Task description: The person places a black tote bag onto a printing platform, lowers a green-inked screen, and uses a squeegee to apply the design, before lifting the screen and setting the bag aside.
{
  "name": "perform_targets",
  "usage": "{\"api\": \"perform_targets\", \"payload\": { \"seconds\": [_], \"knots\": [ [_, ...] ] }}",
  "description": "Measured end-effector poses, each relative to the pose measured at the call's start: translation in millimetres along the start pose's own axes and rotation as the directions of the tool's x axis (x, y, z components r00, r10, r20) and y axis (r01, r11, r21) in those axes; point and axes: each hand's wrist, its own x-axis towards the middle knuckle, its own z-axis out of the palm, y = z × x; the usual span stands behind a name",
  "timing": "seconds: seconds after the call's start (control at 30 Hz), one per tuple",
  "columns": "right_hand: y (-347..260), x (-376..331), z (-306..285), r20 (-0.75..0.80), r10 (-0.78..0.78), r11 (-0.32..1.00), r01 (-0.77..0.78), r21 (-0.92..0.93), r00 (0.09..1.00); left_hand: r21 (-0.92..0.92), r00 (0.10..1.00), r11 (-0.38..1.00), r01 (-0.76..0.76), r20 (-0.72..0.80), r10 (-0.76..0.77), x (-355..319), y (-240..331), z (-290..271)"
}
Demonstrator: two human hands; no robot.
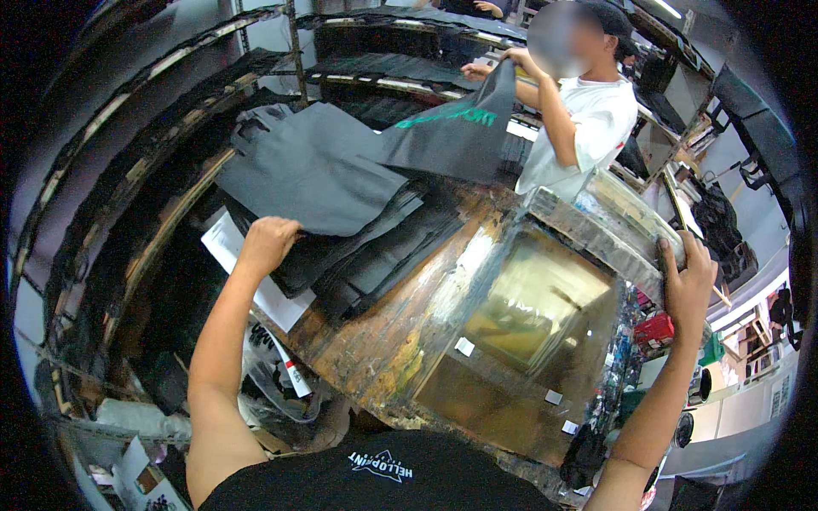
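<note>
The person's left hand (271, 243) is closed, fingertips pinching the near edge of the grey bag (311, 170) on top of a pile of dark bags (375, 264), which lies on the left of the paint-stained table (375, 362). The right hand (692, 285) is partly curled, gripping the end of a frame (596, 243) tilted up over a shiny brown board (486, 392). Across the table, a co-worker (584, 119) in a white shirt holds up a dark bag with green print (456, 145), beside the pile.
</note>
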Motion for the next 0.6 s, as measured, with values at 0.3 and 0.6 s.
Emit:
{"api": "perform_targets", "payload": {
  "seconds": [0.3,0.6],
  "knots": [
    [7.8,-8.5,4.3,0.022,-0.001,1.000,0.001,-0.003,1.000,-0.076,0.994,0.992,-0.106,0.023,0.108,-0.6,21.9,-52.1],
    [10.3,11.5,5.0,0.047,0.025,0.999,-0.023,-0.032,0.999,-0.135,0.907,0.908,-0.397,-0.207,0.366,42.1,218.8,-34.4]
  ]
}}
